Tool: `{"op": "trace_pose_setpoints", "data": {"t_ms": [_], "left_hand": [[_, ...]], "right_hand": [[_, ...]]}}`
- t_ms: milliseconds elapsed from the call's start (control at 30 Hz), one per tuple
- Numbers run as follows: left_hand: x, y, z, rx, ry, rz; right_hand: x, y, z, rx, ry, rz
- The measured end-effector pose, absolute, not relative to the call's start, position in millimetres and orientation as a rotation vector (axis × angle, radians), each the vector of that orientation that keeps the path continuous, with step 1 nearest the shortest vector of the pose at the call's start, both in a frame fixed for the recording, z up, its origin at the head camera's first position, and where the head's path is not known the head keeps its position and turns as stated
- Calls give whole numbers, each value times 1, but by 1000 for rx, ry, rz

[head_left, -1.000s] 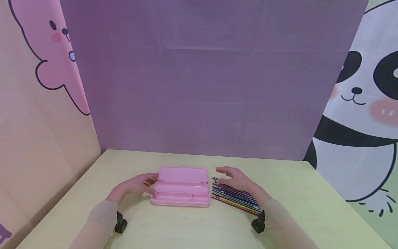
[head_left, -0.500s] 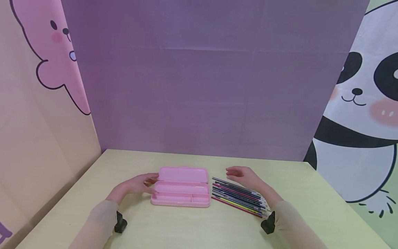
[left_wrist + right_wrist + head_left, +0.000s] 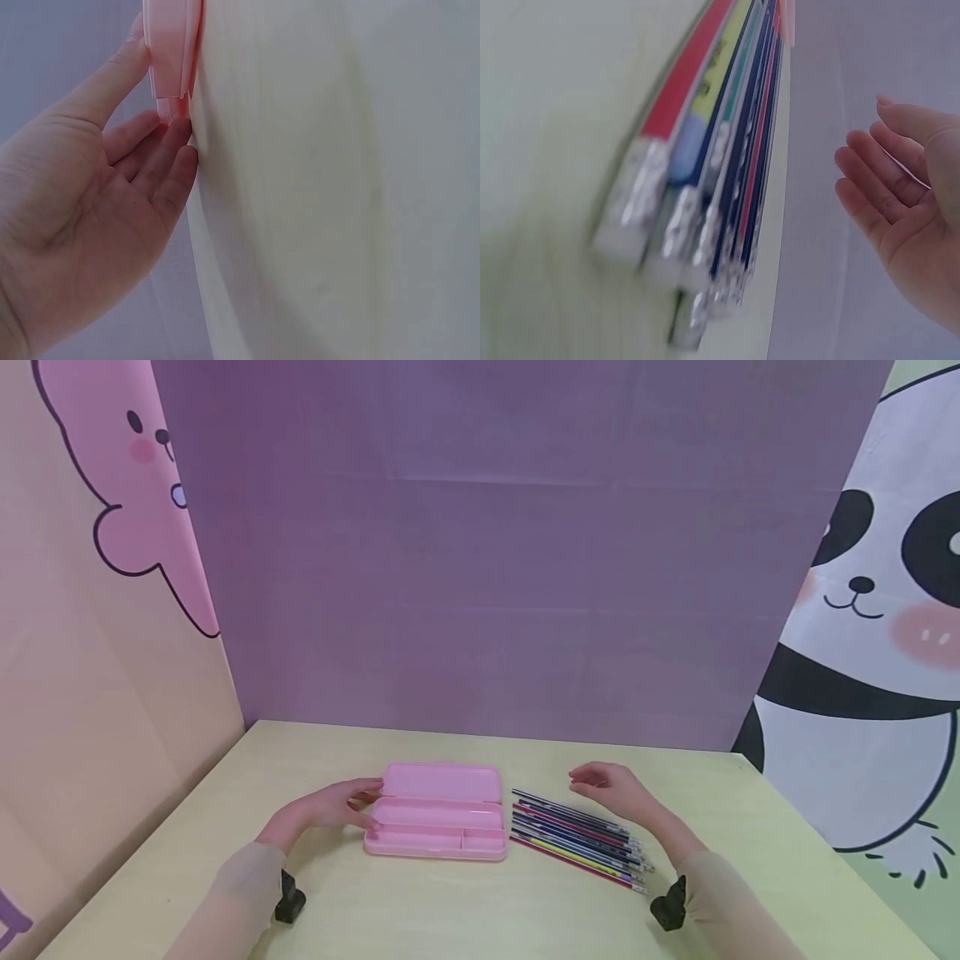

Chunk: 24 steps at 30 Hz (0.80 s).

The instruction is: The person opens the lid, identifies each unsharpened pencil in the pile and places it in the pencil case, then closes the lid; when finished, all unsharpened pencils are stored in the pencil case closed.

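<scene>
An opened pink pencil case (image 3: 438, 841) lies on the table, its lid tipped back and its compartments bare. My left hand (image 3: 333, 806) rests against its left side, the thumb at the tray's edge and the other fingers near the lid. In the left wrist view, the thumb touches the pink side of the case (image 3: 171, 49) while the other fingers are loosely bent. Several pencils (image 3: 577, 839), mostly dark with red and yellow ones, lie in a slanted row right of the case. My right hand (image 3: 611, 789) hovers beyond them, fingers relaxed, holding nothing.
The pale wooden table (image 3: 450, 910) runs back to a purple backdrop (image 3: 480, 568). A wall with a panda picture (image 3: 862, 760) stands at the right. Metal ferrules and erasers (image 3: 634, 195) form the pencils' near ends.
My right hand has moved right, away from over the pencils, uncovering their eraser ends. My left hand and the pencil case have stayed in place.
</scene>
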<state>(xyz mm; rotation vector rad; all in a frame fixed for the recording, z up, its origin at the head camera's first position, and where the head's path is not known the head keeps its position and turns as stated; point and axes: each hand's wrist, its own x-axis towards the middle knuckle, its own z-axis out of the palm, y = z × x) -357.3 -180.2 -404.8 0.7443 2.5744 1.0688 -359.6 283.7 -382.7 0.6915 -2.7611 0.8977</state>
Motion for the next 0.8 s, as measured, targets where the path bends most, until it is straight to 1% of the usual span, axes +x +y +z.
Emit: {"op": "trace_pose_setpoints", "data": {"t_ms": [400, 800], "left_hand": [[-356, -180, -407, 722, 2565, 1085], [-354, -180, -405, 752, 2582, 1065]], "right_hand": [[-357, 305, -393, 655, -2828, 827], [-353, 312, -399, 635, -2905, 773]]}}
